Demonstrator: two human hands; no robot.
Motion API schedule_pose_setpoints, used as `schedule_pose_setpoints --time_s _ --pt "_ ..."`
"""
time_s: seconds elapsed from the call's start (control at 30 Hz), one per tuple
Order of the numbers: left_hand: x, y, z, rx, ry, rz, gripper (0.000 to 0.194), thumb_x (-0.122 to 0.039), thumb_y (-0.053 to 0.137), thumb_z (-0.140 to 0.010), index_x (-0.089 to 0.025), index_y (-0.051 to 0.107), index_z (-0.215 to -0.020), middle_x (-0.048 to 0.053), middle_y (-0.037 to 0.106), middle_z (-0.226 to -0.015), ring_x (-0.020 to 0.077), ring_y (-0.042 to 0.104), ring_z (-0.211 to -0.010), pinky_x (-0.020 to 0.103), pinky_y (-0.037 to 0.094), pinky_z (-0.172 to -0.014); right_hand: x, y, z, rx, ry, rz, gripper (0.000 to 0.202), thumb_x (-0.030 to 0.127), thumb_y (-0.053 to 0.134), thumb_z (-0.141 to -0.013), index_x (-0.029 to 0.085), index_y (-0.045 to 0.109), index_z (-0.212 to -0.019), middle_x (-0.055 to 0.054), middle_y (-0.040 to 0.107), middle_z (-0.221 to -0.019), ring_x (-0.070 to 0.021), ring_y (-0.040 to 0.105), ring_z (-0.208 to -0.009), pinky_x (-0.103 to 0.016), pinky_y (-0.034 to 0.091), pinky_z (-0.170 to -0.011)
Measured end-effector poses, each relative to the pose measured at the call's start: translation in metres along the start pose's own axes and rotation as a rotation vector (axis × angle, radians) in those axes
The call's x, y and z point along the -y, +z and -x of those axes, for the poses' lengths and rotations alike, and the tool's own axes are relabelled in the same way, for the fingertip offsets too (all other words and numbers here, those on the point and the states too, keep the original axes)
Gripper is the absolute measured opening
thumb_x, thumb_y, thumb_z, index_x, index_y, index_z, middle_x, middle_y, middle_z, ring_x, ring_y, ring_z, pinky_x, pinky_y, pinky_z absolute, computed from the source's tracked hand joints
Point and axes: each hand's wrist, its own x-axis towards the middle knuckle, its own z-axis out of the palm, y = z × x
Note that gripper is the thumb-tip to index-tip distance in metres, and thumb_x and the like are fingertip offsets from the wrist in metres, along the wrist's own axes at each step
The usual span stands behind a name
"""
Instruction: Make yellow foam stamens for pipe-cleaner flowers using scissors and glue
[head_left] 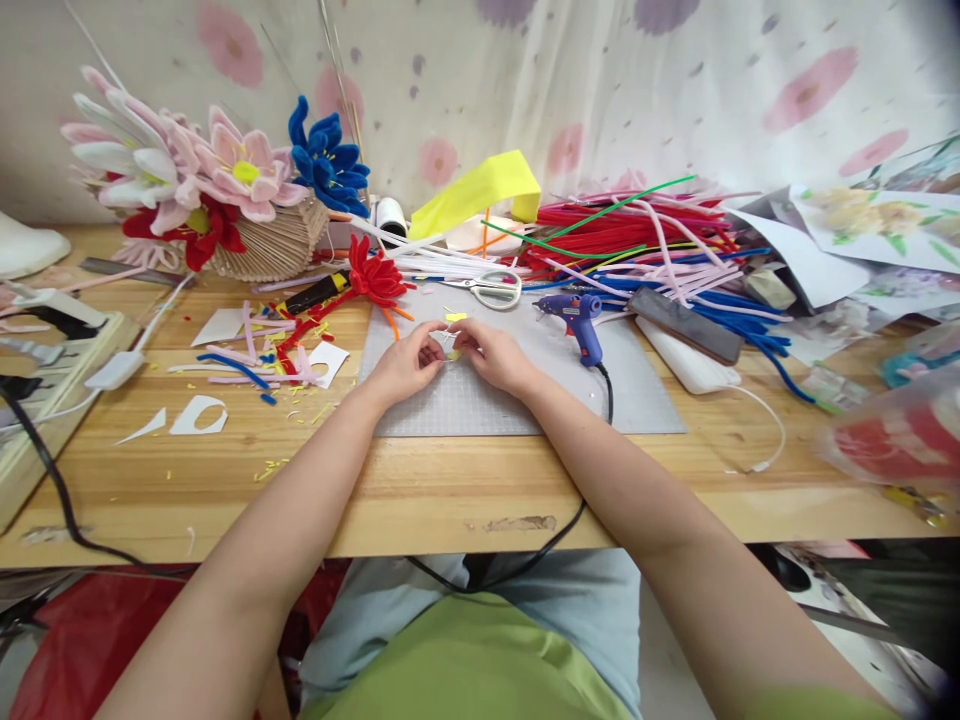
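My left hand (410, 364) and my right hand (495, 356) meet above the grey cutting mat (465, 405), fingers curled and fingertips close together. A thin white piece (448, 338) shows between them, too small to name. Just beyond the fingertips lies a small yellow scrap (455, 317). Both hands seem pinched closed, though the far fingers are partly hidden. Right of my right hand, a purple glue gun (581, 322) rests on the mat. Scissors with pale handles (496, 290) lie behind the hands, and a red fuzzy flower (375, 275) is behind my left hand.
Red pipe cleaners (630, 235) and blue ones (742, 320) pile up at the back right, beside a phone (686, 325). Pink, white and blue fuzzy flowers (244, 172) stand back left. Cut paper (199, 415) and scraps litter the left. A power strip (67, 385) sits far left.
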Motion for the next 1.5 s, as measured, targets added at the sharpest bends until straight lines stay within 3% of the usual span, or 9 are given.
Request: schedule_pose_setpoints --time_s 0.17,0.47,1.1,1.5 --pt "0.002 0.001 -0.001 -0.002 -0.017 0.005 0.050 -0.013 0.057 -0.072 -0.021 0.045 -0.120 -0.002 0.062 -0.079 0.0112 0.059 -0.072 0.025 0.048 -0.071 -0.006 0.004 -0.001 0.007 -0.037 0.024 0.041 0.005 0.038 -0.077 0.019 0.053 -0.113 -0.005 0.066 -0.096 -0.0145 0.060 -0.089 -0.028 0.044 -0.083" --pt "0.003 0.001 -0.001 -0.011 -0.005 0.021 0.049 -0.014 0.057 -0.073 -0.019 0.045 -0.119 -0.001 0.062 -0.079 0.0104 0.058 -0.071 0.025 0.049 -0.072 -0.011 0.009 -0.002 -0.015 -0.107 -0.015 0.040 0.004 0.038 -0.076 0.017 0.053 -0.111 -0.005 0.066 -0.095 -0.0145 0.060 -0.087 -0.030 0.045 -0.082" --pt "0.006 0.004 -0.002 -0.034 -0.033 0.084 0.053 -0.013 0.060 -0.068 -0.018 0.046 -0.118 -0.001 0.063 -0.080 0.0097 0.058 -0.068 0.024 0.048 -0.069 -0.012 0.012 -0.003 -0.052 -0.055 -0.118 0.040 0.008 0.040 -0.075 0.020 0.050 -0.111 -0.003 0.064 -0.089 -0.0142 0.059 -0.078 -0.031 0.047 -0.079" --pt "0.005 0.009 -0.006 -0.143 -0.186 0.284 0.051 -0.017 0.064 -0.065 -0.018 0.047 -0.113 -0.003 0.064 -0.072 0.0093 0.058 -0.065 0.023 0.044 -0.065 -0.012 0.014 -0.004 -0.062 -0.013 -0.273 0.039 0.013 0.046 -0.074 0.022 0.045 -0.112 -0.001 0.060 -0.088 -0.0122 0.059 -0.073 -0.032 0.049 -0.075"
